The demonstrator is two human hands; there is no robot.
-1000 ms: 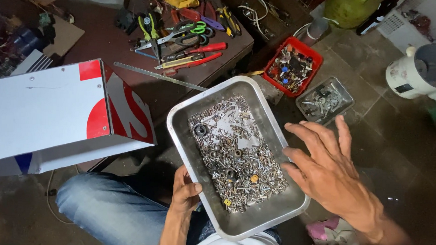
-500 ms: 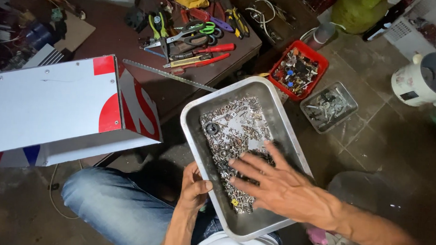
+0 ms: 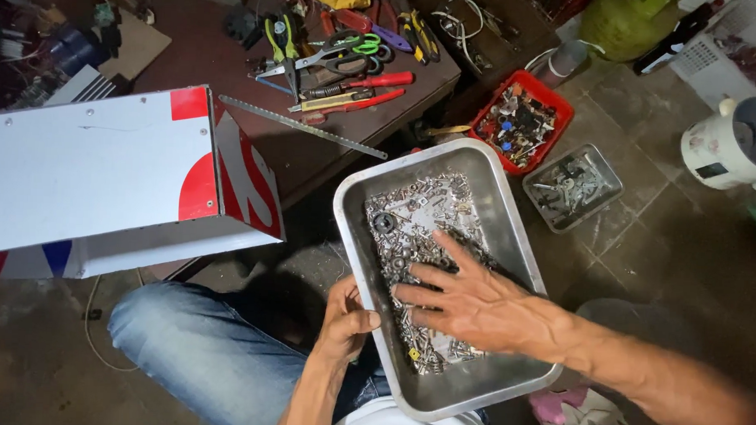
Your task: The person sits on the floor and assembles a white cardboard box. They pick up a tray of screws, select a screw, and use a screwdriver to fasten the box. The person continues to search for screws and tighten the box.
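A metal tray (image 3: 356, 237) rests over my lap, filled with several small screws, nuts and washers (image 3: 416, 214). My left hand (image 3: 345, 320) grips the tray's near left rim. My right hand (image 3: 475, 304) lies flat on the pile of hardware inside the tray, fingers spread and pointing left. A small yellow piece (image 3: 412, 354) lies among the screws near the tray's front end.
A red bin of mixed parts (image 3: 522, 125) and a clear box of hardware (image 3: 573, 186) sit on the tiled floor to the right. A low table (image 3: 230, 140) holds pliers, scissors, screwdrivers and a saw blade (image 3: 301, 126). A white, red-marked box (image 3: 103, 178) lies at left.
My right hand came in from the tray's right side and settled down onto the hardware, fingers spread. The left hand kept its hold on the rim.
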